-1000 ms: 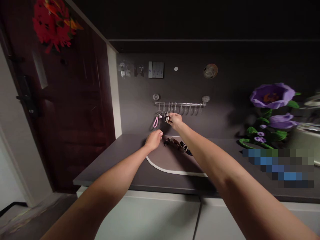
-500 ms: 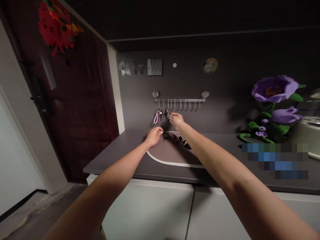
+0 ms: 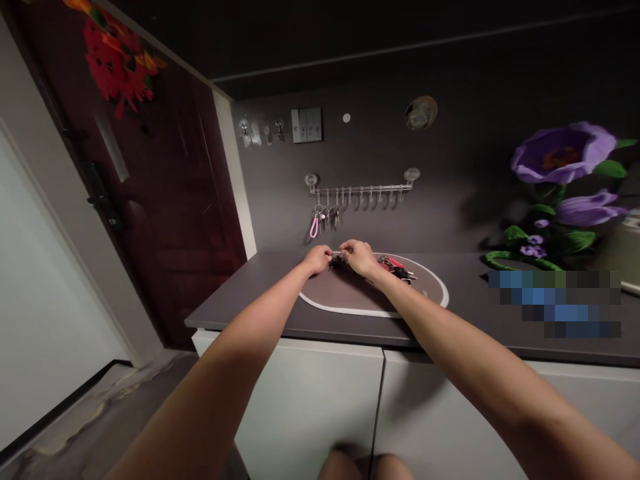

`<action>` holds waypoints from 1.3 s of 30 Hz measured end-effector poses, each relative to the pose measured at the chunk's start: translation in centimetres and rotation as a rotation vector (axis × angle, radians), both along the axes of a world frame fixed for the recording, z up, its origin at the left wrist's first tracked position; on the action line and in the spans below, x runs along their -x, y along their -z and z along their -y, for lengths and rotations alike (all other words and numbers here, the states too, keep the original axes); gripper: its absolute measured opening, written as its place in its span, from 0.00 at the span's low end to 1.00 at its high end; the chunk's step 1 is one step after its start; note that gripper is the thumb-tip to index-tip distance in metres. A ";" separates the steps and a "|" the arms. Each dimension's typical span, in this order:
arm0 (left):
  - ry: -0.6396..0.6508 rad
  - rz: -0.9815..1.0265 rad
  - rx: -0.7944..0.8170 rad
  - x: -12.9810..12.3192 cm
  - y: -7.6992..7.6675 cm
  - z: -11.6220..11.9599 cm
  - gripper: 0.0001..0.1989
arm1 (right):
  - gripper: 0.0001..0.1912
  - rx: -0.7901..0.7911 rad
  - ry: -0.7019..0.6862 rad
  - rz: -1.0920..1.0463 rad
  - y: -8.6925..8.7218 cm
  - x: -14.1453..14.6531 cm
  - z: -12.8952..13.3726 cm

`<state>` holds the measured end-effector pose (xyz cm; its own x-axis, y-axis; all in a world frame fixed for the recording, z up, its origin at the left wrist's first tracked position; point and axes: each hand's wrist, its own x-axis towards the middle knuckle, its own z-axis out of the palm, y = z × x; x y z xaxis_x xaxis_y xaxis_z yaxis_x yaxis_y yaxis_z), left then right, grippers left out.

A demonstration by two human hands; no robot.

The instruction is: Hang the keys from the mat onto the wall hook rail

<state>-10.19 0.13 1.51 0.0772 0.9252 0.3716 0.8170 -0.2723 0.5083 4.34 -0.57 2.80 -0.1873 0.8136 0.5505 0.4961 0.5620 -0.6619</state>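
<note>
Both my hands are low over an oval mat (image 3: 345, 300) with a white rim on the counter. My left hand (image 3: 317, 259), fingers pinched together, is at the left end of a dark heap of keys (image 3: 340, 263). Just right of it, my right hand (image 3: 361, 259) bends over the same heap with fingers closed. What either hand pinches is too small to make out. More keys (image 3: 397, 268), with a red piece among them, lie right of my right hand. Several key sets (image 3: 327, 217), one with a pink loop strap (image 3: 314, 227), hang from the rail's left hooks.
A clear hook rail (image 3: 363, 190) is fixed to the back wall, with light switches (image 3: 307, 125) above. Purple artificial flowers (image 3: 565, 157) stand on the counter's right. A dark red door (image 3: 165, 187) is at left, and a cabinet (image 3: 310, 387) below.
My right hand has come down from the hanging keys to the keys on the mat. My left hand stays near the mat's left side. The view has shifted slightly, showing more of the mat.
</note>
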 end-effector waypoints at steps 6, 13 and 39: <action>-0.013 0.069 -0.016 0.1 1.5 -0.6 0.08 | 0.08 -0.088 -0.044 0.337 0.7 -1.0 0.3; 0.004 -0.007 -0.031 0.5 1.7 -1.1 0.05 | 0.09 -0.103 -0.071 0.415 1.2 -1.0 -0.6; 0.252 0.768 0.058 -0.4 0.0 0.5 0.04 | 0.05 -0.026 -0.078 0.111 0.8 -0.8 -1.0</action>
<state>-9.82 -0.32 1.52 0.0287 0.9336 0.3572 0.1520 -0.3573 0.9215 5.16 0.39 2.04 -0.3109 0.7796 0.5437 0.5196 0.6184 -0.5896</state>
